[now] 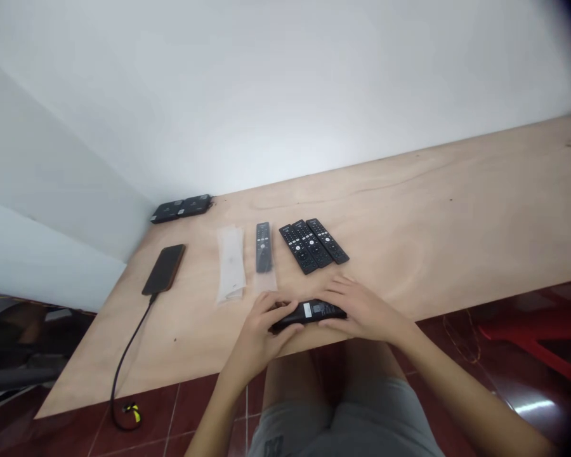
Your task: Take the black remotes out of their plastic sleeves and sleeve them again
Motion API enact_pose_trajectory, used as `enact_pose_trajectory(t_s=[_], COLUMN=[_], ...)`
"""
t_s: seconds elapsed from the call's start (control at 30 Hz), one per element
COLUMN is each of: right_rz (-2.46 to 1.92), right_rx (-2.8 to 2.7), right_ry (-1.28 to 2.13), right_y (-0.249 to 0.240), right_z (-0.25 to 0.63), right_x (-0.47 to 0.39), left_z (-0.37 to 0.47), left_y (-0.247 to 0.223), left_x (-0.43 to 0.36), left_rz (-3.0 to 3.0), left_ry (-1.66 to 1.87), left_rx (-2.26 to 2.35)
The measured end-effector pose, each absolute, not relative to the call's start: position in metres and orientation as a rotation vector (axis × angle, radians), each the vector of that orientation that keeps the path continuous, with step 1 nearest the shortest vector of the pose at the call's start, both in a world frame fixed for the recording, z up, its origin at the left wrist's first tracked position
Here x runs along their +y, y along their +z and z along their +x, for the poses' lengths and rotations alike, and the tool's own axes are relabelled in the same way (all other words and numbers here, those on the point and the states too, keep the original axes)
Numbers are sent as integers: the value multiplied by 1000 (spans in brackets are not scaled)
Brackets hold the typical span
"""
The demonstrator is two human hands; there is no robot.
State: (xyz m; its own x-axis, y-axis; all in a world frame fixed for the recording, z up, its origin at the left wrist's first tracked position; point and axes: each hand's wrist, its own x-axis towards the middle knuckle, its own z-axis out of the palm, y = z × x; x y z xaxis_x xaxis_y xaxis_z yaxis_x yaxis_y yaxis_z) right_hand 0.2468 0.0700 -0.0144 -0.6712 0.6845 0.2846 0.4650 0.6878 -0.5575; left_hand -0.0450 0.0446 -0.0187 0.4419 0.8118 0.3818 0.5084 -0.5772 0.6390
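Note:
A black remote control (310,312) lies crosswise near the table's front edge, its labelled back facing up. My left hand (267,327) grips its left end between thumb and fingers. Around the right end curls my right hand (354,310), thumb on the near side and fingers on the far side. Just beyond are several black remotes side by side, buttons up, the middle one (311,243) overlapping its neighbours. To their left, another remote (263,247) sits in a clear plastic sleeve (265,281). Beside that lie flat translucent plastic sleeves (231,263).
A smartphone (164,270) with a black cable (124,355) rests at the left; the cable hangs over the front edge. Two black boxes (181,208) stand by the wall at the back left. The wooden table (457,222) extends right. A red plastic stool (537,333) is on the floor.

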Motion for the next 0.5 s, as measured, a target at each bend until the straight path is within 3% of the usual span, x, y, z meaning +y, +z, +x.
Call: enact_pose_trajectory(t_s=[0.33,0.5], right_rz=[-921,-966], right_rx=[-2292,-2187], right_ry=[659,727], right_y=[-19,-18], right_z=[247,250], right_x=[70,71], left_z=[-43,-56], left_y=[-11,-14], left_x=[41,42], left_rz=[2135,2105], left_ry=[824,1039], left_rx=[1227,1347])
